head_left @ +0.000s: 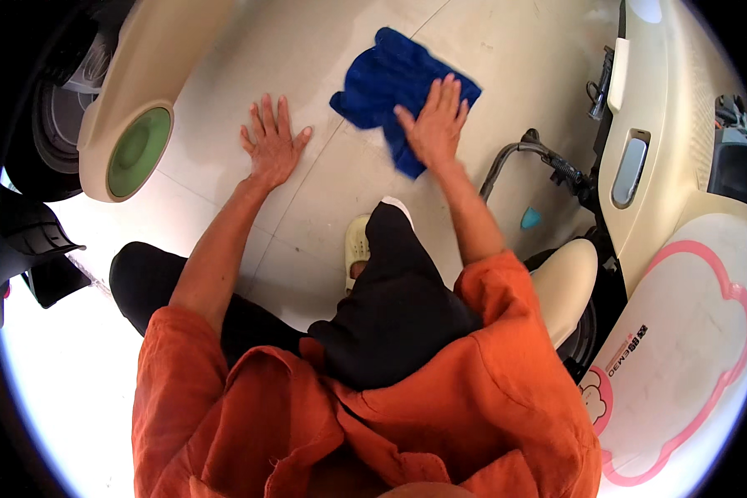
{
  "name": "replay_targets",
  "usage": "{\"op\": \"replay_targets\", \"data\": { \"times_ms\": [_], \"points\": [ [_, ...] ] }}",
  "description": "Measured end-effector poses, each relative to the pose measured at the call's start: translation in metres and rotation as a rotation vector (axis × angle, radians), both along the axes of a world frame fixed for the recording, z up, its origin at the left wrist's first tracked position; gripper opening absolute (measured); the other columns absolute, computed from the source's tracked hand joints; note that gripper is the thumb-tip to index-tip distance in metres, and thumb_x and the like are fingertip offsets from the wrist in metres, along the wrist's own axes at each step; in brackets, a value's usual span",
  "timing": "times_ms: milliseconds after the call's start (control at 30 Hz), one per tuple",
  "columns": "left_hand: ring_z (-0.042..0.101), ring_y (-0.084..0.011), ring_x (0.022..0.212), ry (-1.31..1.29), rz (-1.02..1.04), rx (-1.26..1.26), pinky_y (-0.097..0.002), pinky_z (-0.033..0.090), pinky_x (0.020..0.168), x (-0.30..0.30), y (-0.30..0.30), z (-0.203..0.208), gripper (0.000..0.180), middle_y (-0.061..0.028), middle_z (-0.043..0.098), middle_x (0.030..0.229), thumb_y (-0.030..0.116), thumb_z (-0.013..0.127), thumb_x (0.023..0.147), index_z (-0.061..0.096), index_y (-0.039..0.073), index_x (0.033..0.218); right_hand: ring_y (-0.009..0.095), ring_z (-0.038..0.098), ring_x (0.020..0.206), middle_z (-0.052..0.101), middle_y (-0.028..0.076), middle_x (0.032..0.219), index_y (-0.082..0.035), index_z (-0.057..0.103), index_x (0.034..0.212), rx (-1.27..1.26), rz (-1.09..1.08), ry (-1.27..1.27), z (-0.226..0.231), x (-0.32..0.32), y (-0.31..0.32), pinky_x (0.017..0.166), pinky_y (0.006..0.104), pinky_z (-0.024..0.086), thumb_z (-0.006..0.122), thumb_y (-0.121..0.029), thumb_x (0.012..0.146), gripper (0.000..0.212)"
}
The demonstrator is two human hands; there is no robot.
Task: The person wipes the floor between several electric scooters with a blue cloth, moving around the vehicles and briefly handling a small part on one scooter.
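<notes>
A dark blue cloth (pixel 382 79) is spread, rumpled, on the pale tiled floor (pixel 324 174). My right hand (pixel 436 124) lies flat on its right part, fingers stretched forward and thumb apart, pressing from above without gripping. To the left of the cloth my left hand (pixel 274 145) rests palm down with its fingers spread on the bare tiles. It holds nothing and does not touch the cloth.
On the left stands a beige scooter-like body with a green oval panel (pixel 141 153). Along the right are another beige body (pixel 660 141), a bent dark metal bar (pixel 506 153) and a white pink-edged panel (pixel 689 349). A small teal piece (pixel 530 218) lies on the floor.
</notes>
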State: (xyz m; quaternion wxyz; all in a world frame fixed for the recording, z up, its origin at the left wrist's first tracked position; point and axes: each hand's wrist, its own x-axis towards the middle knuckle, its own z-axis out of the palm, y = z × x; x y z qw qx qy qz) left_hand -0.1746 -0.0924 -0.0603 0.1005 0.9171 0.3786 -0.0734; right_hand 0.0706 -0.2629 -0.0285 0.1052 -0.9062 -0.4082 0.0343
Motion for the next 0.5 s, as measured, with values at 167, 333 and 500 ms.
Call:
{"op": "replay_targets", "data": {
  "times_ms": [167,333,500],
  "points": [
    [-0.012,-0.0385,0.144,0.003,0.040,-0.200,-0.0633,-0.006,0.109,0.014,-0.001,0.021,0.085,-0.0137,-0.010,0.159,0.066,0.032,0.092,0.001,0.015,0.153,0.032,0.014,0.145,0.019,0.020,0.155,0.005,0.027,0.145,-0.048,-0.108,0.012,-0.001,0.097,0.018,0.115,0.0498,0.012,0.047,-0.063,0.088,0.091],
    [-0.014,-0.0375,0.144,0.003,0.044,-0.213,-0.0630,-0.006,0.109,0.011,-0.001,0.021,0.085,-0.0121,-0.013,0.159,0.066,0.032,0.092,0.001,0.016,0.153,0.032,0.019,0.143,0.026,0.020,0.151,0.006,0.031,0.142,-0.044,-0.156,0.015,0.003,0.135,0.036,0.113,0.0534,0.016,0.049,-0.061,0.088,0.088],
    [-0.012,-0.0370,0.145,-0.007,0.047,-0.180,-0.0640,-0.003,0.109,0.010,-0.001,0.018,0.084,-0.0108,-0.013,0.159,0.065,0.034,0.093,0.002,0.017,0.154,0.034,0.032,0.136,0.036,0.021,0.143,0.006,0.043,0.134,-0.008,-0.121,-0.076,-0.004,0.100,0.022,0.107,0.0541,0.025,0.055,-0.056,0.087,0.078]
  ]
}}
